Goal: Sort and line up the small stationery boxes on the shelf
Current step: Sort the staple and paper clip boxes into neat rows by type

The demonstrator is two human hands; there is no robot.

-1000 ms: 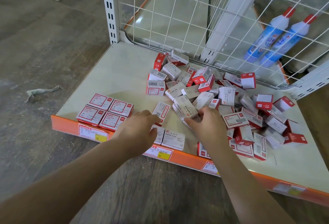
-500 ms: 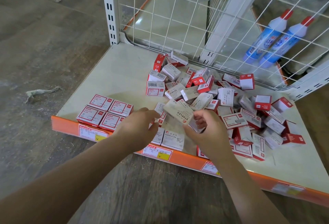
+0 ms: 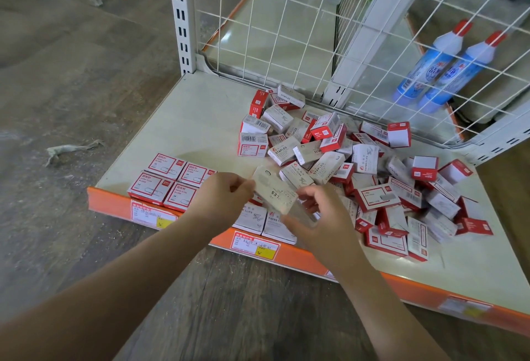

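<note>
I hold one pale staples box between my two hands, above the front of the shelf. My left hand pinches its left end with thumb and fingers; my right hand has curled fingers at its right end, so each grip is closed on the same box. Its upper face reads "STAPLES", partly blurred.

Under it, at the shelf's front lip, lie two white boxes marked "PAPER CLIPS". To the left four red-framed boxes lie flat in a two-by-two block, touching; their print reads "PAPER CLIPS" beside a red brand square too small to read. The loose heap of red and white boxes fills the middle and right of the shelf, tilted every way; several say "STAPLES", some show barcodes.

The orange front strip carries price tags with yellow patches and unreadable handwriting. Behind the wire grid two blue bottles with red caps lean together.
</note>
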